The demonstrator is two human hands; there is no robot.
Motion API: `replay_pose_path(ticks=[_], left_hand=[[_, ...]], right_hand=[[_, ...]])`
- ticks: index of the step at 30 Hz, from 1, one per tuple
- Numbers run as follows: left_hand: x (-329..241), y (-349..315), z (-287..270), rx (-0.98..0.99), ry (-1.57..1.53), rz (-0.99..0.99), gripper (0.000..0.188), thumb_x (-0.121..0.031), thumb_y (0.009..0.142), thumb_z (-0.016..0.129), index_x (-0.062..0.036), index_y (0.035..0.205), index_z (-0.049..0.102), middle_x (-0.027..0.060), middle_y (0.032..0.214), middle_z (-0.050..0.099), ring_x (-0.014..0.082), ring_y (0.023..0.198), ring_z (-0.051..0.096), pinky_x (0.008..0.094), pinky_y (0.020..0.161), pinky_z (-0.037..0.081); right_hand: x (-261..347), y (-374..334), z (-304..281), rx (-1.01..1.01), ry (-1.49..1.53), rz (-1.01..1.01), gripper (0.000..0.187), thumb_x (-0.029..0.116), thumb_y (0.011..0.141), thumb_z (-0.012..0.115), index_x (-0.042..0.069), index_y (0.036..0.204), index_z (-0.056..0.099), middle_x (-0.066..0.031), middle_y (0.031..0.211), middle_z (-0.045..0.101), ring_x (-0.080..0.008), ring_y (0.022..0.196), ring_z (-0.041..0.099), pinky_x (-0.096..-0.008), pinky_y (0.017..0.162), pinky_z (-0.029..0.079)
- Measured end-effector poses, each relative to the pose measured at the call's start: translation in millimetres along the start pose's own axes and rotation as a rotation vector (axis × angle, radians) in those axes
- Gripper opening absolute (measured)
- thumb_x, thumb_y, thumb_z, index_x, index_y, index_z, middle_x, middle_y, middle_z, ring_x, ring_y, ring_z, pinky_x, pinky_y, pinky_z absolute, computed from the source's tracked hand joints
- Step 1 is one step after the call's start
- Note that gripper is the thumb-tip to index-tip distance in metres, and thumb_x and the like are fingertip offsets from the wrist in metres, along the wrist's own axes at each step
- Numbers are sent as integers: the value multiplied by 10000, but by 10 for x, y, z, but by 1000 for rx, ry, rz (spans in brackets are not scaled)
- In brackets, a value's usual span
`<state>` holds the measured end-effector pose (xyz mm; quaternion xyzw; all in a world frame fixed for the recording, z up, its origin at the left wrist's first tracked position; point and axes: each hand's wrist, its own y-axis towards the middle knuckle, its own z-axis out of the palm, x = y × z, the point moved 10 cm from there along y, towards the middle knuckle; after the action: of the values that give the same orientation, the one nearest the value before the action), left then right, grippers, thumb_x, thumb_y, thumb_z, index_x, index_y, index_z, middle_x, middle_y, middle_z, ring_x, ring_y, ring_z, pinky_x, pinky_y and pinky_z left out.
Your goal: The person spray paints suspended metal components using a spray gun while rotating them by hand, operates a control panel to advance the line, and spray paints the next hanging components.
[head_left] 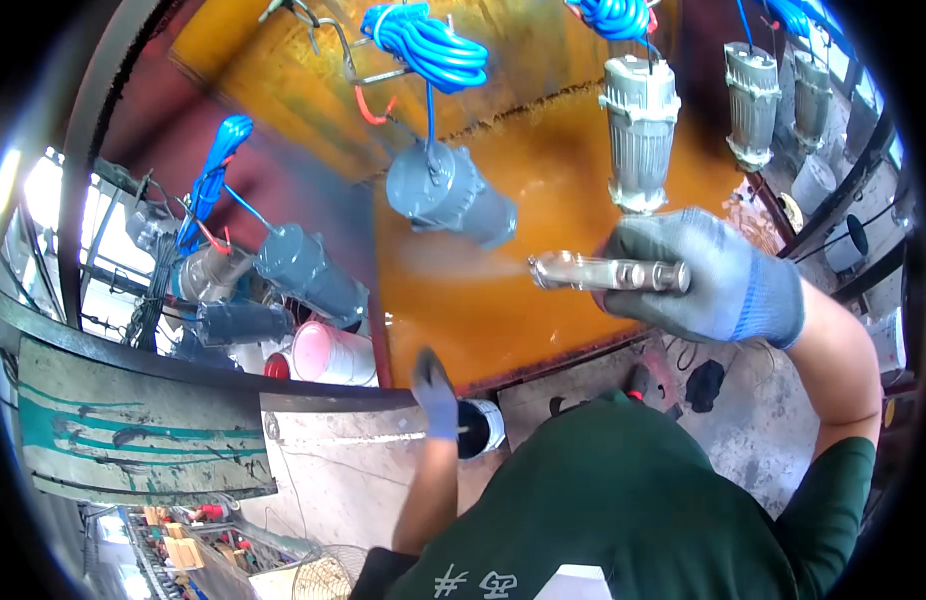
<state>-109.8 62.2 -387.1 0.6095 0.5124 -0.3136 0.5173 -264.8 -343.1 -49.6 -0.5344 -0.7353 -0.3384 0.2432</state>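
My right hand [693, 270], in a grey and blue work glove, is wrapped round a metal spray gun [603, 273]. Pale mist fans leftward from its nozzle, just below a grey-painted submersible pump [451, 195]. That pump hangs tilted from a hook, with a coiled blue cable [428, 45] above it. The gun and pump are apart. Lower down, my gloved left hand [435, 390] is raised near the front edge of the orange-stained booth; its fingers are smeared and small, so their grip is unclear.
Unpainted silver pumps [641, 135] hang at the right; grey pumps [308, 270] hang at the left. Behind is an orange-stained booth wall [543, 140]. White buckets [333, 355] stand beyond the dark rail [183, 365]. A dark-mouthed bucket [480, 428] sits beside my left forearm.
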Motion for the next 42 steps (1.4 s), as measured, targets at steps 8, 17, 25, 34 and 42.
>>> replay_pose_path(ticks=[8, 17, 25, 34, 42], left_hand=[[-3721, 1479, 574, 133, -354, 665, 809, -454, 1090, 595, -19, 1689, 271, 112, 1744, 313, 314, 1579, 334, 441, 1282, 257], [-4121, 1783, 743, 160, -249, 767, 748, -540, 1130, 481, 39, 1599, 423, 194, 1586, 498, 314, 1468, 494, 481, 1255, 350], [-4140, 1743, 699, 66, -63, 764, 712, -520, 1168, 385, 56, 1585, 439, 195, 1557, 539, 276, 1406, 556, 423, 1215, 404], [-4097, 1744, 761, 192, -264, 642, 475, -210, 1146, 533, 38, 1550, 492, 140, 1584, 516, 194, 1455, 481, 359, 1239, 344], [-4190, 1727, 894, 154, -150, 682, 394, -140, 1104, 583, 20, 1464, 589, 156, 1467, 607, 227, 1355, 575, 376, 1167, 437]], right_hand=[[-820, -474, 134, -94, 349, 300, 225, 120, 961, 744, 0, 1146, 700, -104, 866, 735, -188, 763, 710, -349, 733, 558], [-688, -338, -235, -326, 537, 166, 271, 112, 1011, 732, -18, 1238, 663, -63, 997, 770, -112, 883, 731, -284, 781, 592], [-651, -87, -281, -242, 245, 130, 226, 215, 961, 776, 16, 1003, 676, -82, 826, 727, -178, 770, 705, -352, 727, 554], [91, 172, -436, -196, -134, -218, 278, 248, 949, 802, 53, 1023, 617, -135, 826, 637, -310, 764, 659, -415, 699, 513], [28, 299, -317, -135, -113, -124, 305, 310, 958, 795, 61, 1037, 638, -160, 849, 669, -373, 809, 685, -467, 738, 543]])
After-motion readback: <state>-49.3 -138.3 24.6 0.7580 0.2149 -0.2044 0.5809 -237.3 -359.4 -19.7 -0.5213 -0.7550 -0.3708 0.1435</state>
